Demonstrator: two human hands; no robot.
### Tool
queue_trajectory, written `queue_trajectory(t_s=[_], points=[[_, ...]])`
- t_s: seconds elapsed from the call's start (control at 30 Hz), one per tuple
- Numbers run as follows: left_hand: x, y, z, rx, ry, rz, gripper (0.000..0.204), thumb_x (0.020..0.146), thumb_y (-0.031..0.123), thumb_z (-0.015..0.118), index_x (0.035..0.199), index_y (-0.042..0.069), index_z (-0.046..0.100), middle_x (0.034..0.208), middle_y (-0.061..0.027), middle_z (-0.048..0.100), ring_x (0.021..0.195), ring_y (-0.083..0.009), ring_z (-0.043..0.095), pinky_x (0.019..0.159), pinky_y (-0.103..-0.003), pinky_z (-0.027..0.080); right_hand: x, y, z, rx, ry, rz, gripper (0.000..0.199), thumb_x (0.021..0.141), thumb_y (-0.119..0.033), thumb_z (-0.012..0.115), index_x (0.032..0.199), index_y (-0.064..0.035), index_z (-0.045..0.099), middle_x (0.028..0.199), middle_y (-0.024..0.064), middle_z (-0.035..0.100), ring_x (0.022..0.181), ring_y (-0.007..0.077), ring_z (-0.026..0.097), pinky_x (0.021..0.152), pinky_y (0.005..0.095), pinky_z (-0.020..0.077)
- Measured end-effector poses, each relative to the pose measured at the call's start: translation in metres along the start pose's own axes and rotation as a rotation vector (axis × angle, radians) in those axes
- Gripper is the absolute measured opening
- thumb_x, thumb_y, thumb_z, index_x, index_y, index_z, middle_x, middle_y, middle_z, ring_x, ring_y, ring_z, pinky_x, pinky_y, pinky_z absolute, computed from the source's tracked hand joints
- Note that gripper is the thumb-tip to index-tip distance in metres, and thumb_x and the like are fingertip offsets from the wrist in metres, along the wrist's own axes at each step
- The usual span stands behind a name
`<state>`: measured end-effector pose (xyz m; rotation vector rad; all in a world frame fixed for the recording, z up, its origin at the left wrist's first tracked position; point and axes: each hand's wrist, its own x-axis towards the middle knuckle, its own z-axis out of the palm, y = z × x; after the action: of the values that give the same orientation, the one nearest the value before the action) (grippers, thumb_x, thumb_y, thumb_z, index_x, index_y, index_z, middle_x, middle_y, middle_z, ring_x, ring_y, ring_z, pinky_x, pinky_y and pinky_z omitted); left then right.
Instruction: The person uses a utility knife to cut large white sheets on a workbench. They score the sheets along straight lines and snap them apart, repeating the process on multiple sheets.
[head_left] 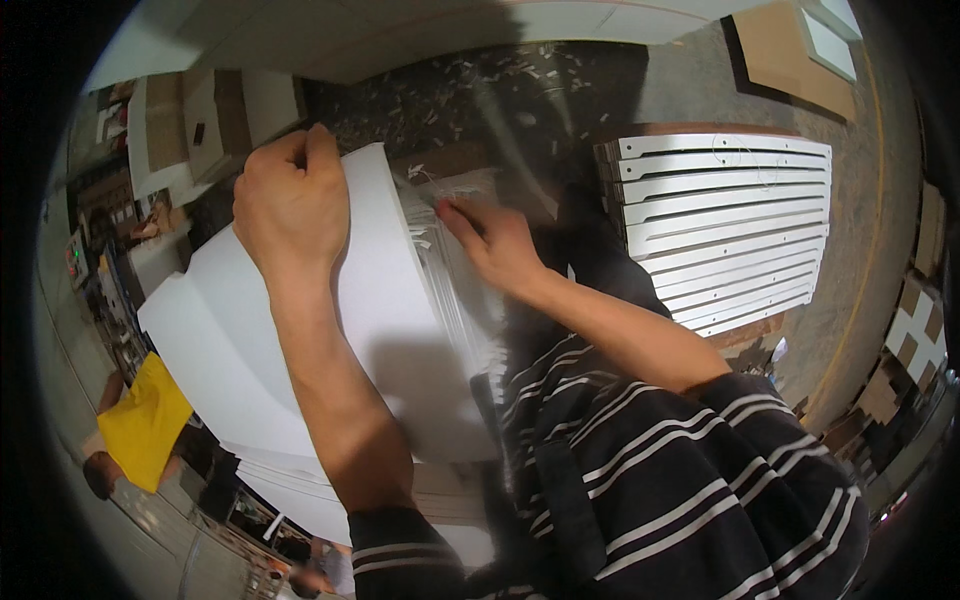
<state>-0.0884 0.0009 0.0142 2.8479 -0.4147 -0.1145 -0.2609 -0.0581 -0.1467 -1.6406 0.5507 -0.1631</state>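
Two hands are working on a stack of white boards that is filling the picture's middle and stretching toward eight o'clock. The left hand is sitting at eleven o'clock from the centre, its fingers curled tight over the far edge of the top board and gripping it. The right hand is lying just right of the centre, fingers pressed narrowly together and pinching at the stack's ribbed side edge, where many thin layers are showing. Whether anything small is lying between those fingertips cannot be told. A second stack of white slotted panels is resting on the grey floor at two o'clock, well apart from the hands. A person in a yellow top is standing at eight o'clock, beside the boards' near corner.
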Motion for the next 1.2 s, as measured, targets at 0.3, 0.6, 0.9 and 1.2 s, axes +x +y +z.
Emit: queue_trajectory(t_s=[0.3,0.6,0.9,1.2], points=[[-0.012,0.004,0.002,-0.339,0.072,0.506,0.023,0.079,0.023,0.078,0.079,0.001,0.072,0.072,-0.0121,0.07,0.069,-0.0275,0.069,0.071,-0.035,0.053,-0.025,0.015,-0.026,0.118,0.032,0.134,0.035,0.106,-0.023,0.059,0.127,0.0031,0.068,0.096,0.0094,0.076,0.086,0.0117,0.068,0.077,0.027,0.0524],[-0.02,0.015,0.009,-0.287,0.07,0.317,0.02,0.082,0.023,0.073,0.08,0.002,0.074,0.076,-0.0148,0.071,0.067,-0.0321,0.068,0.065,-0.037,0.053,-0.001,-0.015,-0.06,0.323,0.129,0.121,0.039,0.107,-0.03,0.06,0.133,-0.0003,0.064,0.093,0.0065,0.074,0.071,0.0079,0.059,0.064,0.0245,0.0482],[-0.051,0.001,0.005,-0.633,0.135,0.262,0.024,0.091,0.029,0.077,0.086,0.005,0.076,0.081,-0.0093,0.075,0.075,-0.0263,0.072,0.071,-0.036,0.055,-0.013,-0.077,-0.162,0.008,-0.162,-0.16,0.043,0.1,-0.01,0.068,0.141,-0.0027,0.057,0.11,0.0101,0.071,0.087,0.0131,0.063,0.076,0.0247,0.0485],[0.017,-0.172,-0.023,-0.357,0.825,-0.757,0.048,0.094,0.035,0.065,0.134,0.008,0.065,0.137,-0.0166,0.066,0.125,-0.0346,0.063,0.108,-0.04,0.047,0.041,-0.147,-0.18,-0.946,-0.378,-0.893,0.053,0.077,-0.01,0.085,0.128,-0.0186,0.073,0.116,0.005,0.074,0.09,0.0246,0.068,0.077,0.0364,0.0529]])
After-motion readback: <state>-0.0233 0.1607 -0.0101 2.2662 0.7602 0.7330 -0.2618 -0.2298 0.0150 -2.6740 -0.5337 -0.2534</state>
